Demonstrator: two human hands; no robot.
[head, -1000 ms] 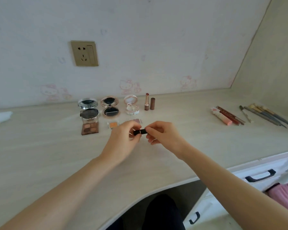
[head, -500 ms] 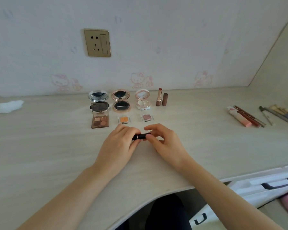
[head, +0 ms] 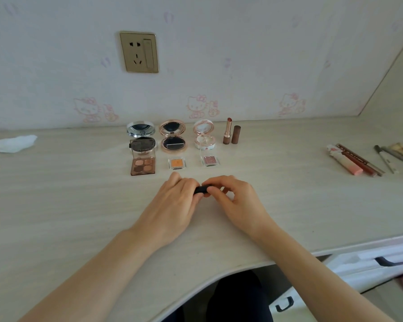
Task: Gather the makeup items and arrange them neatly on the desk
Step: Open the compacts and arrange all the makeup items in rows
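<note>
While lying crosswise between both hands: small black tube (head: 200, 189), long axis running left to right, sitting low over the tabletop (head: 56, 201); touching it or not, unclear.
Left hand (head: 172, 205): pinching the tube's left end, fingers curling over it.
Right hand (head: 233, 198): pinching the right end with thumb and forefinger, other fingers curling loosely.
Nearer hand: neither, both gripping equally; probably pulling a cap or twisting.
Lying beyond the hands: eyeshadow palette (head: 142, 165), orange pan (head: 177, 163), pink pan (head: 210, 160), all near.
Standing behind those: three open compacts (head: 172, 138), upright lipstick (head: 227, 131) with cap (head: 236, 135) just beside.
Likely slot: bare stretch right of the pink pan, below the lipstick.
Waiting far right: pencils and brushes (head: 358, 160), well apart.
Far left: crumpled tissue (head: 12, 143).
Blocking the way: nothing seen.
</note>
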